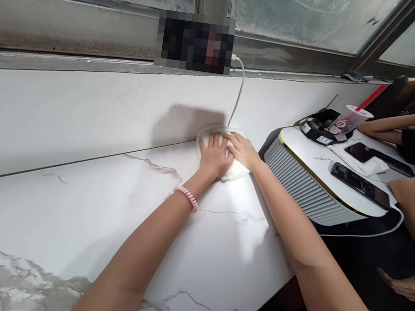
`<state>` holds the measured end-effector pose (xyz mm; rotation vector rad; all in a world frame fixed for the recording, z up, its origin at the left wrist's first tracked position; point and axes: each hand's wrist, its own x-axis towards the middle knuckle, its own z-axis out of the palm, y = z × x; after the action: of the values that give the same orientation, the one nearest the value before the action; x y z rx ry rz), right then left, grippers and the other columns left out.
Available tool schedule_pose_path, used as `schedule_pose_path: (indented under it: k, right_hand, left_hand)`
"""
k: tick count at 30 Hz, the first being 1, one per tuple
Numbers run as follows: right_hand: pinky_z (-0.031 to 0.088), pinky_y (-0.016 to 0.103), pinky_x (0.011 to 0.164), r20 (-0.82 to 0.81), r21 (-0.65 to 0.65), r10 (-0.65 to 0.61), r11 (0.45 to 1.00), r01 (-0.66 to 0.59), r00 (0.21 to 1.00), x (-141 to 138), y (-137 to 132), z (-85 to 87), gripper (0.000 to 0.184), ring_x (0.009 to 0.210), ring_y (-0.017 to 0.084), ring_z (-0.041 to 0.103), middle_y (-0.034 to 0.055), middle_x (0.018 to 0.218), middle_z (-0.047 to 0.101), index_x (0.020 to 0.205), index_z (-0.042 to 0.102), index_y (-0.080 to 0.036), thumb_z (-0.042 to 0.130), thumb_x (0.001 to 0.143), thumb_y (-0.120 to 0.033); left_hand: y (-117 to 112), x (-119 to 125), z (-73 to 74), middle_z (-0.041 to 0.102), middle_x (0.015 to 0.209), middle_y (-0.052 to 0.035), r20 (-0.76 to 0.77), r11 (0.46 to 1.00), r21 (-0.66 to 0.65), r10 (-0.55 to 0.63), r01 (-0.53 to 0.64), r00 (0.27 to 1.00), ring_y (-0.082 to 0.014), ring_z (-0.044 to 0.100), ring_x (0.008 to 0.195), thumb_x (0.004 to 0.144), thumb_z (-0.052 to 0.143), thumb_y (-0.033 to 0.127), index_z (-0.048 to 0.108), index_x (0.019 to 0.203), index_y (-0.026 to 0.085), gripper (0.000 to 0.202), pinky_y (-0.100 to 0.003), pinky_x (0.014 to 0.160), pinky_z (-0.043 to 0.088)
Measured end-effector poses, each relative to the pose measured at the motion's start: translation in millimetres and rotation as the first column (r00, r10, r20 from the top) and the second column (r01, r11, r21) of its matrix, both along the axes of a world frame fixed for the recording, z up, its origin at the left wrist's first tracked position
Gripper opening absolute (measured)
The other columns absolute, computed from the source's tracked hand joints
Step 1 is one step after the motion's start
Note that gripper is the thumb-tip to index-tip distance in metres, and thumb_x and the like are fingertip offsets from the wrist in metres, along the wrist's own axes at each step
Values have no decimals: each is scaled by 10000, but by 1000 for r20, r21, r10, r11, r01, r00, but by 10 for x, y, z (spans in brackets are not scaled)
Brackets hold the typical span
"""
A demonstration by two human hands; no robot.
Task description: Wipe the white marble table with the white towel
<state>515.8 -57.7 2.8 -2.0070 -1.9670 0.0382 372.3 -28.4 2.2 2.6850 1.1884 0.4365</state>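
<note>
A white cloth (233, 171) lies on the white marble-patterned counter (140, 203), at its back right corner against the wall panel. My left hand (215, 155) presses flat on the cloth with its fingers spread, and a pink coiled band (187, 197) circles that wrist. On the cloth's right part rests my right hand (244, 151), fingers stretched out toward the left one and touching it. Both palms are hidden against the cloth.
A white cable (241, 86) drops from the sill behind the cloth. To the right, a ribbed white stand (304, 173) bears a phone (360, 185), a black headband-like device (320, 128) and a plastic cup (345, 121) with a red straw. Another person's arm (406, 123) rests beyond.
</note>
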Motion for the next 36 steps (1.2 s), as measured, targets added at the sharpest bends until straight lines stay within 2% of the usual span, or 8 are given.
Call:
schedule_pose_path:
  k: [5,9,14,18,21,27,33,36]
  right_hand:
    - [264,542,1132,-10,-32,7,999,-8,1000,-129,-292,40,510,1401,280,332,115,1510,396,1439,405,-211,350,950,-343]
    - [240,568,1141,-29,-47,-6,999,5,1000,-210,-623,51,516,1431,278,296,97,1531,375,1454,389,-242,338,950,-341]
    - [247,564,1137,-27,-23,43,999,-44,999,-261,-1247,25,528,1420,281,317,92,1520,397,1451,391,-258,366,929,-330]
    - [248,564,1136,-42,-6,37,999,-38,998,-338,-1816,-21,514,1425,266,314,78,1508,411,1443,392,-293,371,936,-374]
    - [237,579,1139,-52,-21,0,1000,-1,999,-458,-2112,-30,516,1434,271,298,86,1516,397,1442,393,-294,367,939,-405]
    - [224,605,1140,-47,-10,21,1000,-21,999,-780,-2321,-11,518,1433,290,294,101,1504,400,1437,395,-289,364,931,-395]
    - [211,632,1136,-55,-13,98,995,-99,994,-1195,-2421,-11,544,1436,306,278,100,1515,375,1470,337,-309,356,930,-369]
    - [207,628,1141,-75,-7,134,991,-135,988,-1397,-2432,10,538,1426,310,290,108,1512,375,1458,356,-289,367,927,-376]
  left_hand:
    - [-270,-108,21,209,1603,-174,-14,1000,-27,-5,4,1000,-317,147,1491,975,277,407,282,1519,116,616,-619,1166,82]
    - [-611,-184,21,198,1602,-188,-36,1000,-15,-5,4,999,-334,140,1489,975,305,417,293,1513,108,621,-636,1153,105]
    - [-1242,-288,-25,216,1583,-241,-20,999,36,1,0,1000,-378,137,1481,970,329,402,295,1504,64,633,-675,1129,123]
    - [-1716,-430,-64,224,1573,-264,-7,992,71,-105,105,994,-410,145,1470,958,352,404,296,1499,51,649,-704,1105,149]
    - [-1946,-559,-68,214,1569,-281,-9,985,68,-156,156,988,-425,135,1467,953,352,410,294,1493,34,661,-728,1084,162]
    - [-2159,-886,-9,205,1558,-303,-50,980,54,-187,189,981,-443,144,1459,964,333,413,293,1488,6,665,-751,1066,175]
    - [-2285,-1317,60,197,1573,-249,-138,985,26,-168,173,976,-415,146,1466,972,310,424,299,1501,45,652,-739,1090,172]
    - [-2296,-1532,63,241,1557,-256,-143,981,49,-177,186,974,-423,176,1457,971,304,423,332,1484,20,653,-719,1110,173]
